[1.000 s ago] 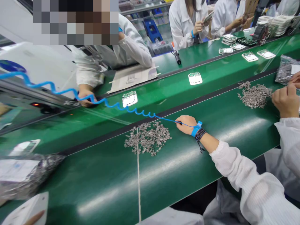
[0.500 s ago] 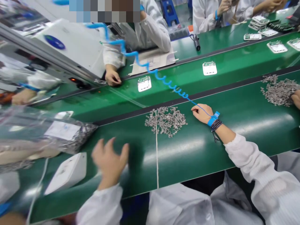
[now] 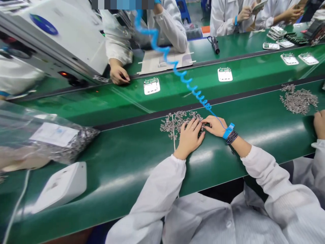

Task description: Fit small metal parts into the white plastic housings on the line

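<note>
A loose pile of small metal parts (image 3: 169,125) lies on the green bench, over a white line. My left hand (image 3: 190,135) rests palm down on the pile's right side, its fingers spread over the parts. Close by its fingertips is my right hand (image 3: 215,125), fingers bent and thumb drawn in at the pile's right edge. Whatever lies between those fingertips is too small to make out. A blue wrist strap (image 3: 229,131) with a coiled blue cord (image 3: 188,83) is around my right wrist.
A clear bag of metal parts (image 3: 63,149) and a white plastic device (image 3: 63,184) lie to the left. White housings with circuit boards (image 3: 151,86) sit on the green strip beyond. Another pile (image 3: 298,100) lies right, near a co-worker's hand (image 3: 319,123). A co-worker's hand (image 3: 119,73) rests opposite.
My left hand has moved right and forward from above the bare bench onto the pile. My right hand has shifted slightly left to the pile's edge. The co-worker's hand at right has left its pile.
</note>
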`<state>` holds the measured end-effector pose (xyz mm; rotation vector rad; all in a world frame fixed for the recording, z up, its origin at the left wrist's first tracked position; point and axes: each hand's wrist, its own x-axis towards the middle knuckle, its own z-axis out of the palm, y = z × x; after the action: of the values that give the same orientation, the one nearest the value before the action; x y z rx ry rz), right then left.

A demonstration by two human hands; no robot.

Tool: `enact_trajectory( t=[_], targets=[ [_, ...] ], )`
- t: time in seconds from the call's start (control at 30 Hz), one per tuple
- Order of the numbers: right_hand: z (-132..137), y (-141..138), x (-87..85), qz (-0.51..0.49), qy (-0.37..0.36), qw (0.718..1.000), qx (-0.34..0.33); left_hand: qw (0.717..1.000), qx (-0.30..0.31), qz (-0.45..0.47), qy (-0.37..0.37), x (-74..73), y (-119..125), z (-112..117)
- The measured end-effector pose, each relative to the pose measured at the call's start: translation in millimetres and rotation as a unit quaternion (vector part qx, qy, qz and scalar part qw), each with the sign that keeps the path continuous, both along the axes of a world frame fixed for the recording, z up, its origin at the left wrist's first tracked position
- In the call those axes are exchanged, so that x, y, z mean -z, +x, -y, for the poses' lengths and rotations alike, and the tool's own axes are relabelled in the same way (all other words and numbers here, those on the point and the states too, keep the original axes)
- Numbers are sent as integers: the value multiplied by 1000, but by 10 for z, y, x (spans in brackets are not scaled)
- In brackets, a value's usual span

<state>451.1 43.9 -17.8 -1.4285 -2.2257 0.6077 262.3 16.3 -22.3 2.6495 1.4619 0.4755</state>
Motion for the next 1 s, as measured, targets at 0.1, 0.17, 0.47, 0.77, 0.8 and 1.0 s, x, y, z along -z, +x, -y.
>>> enact_trajectory(
  t=[0.1,0.17,0.47,0.77,0.8,1.0],
  targets=[
    [-75,9,23,5,-10,1000,25,1000,-6,-9,-4,-4,-13,3],
    [-107,13,25,7,-13,999,44,999,-19,-27,0,-11,-10,21],
    [-49,-2,-47,-5,-17,999,50,998,-33,-44,-2,-4,36,55],
    [-70,19,46,-72,-7,994,82,999,-34,-21,-4,17,28,58],
    [-80,31,53,-99,-15,991,90,999,-39,-15,-3,13,27,62],
    [-152,111,90,-265,-88,952,125,998,-46,24,23,-56,35,78]
  ],
)
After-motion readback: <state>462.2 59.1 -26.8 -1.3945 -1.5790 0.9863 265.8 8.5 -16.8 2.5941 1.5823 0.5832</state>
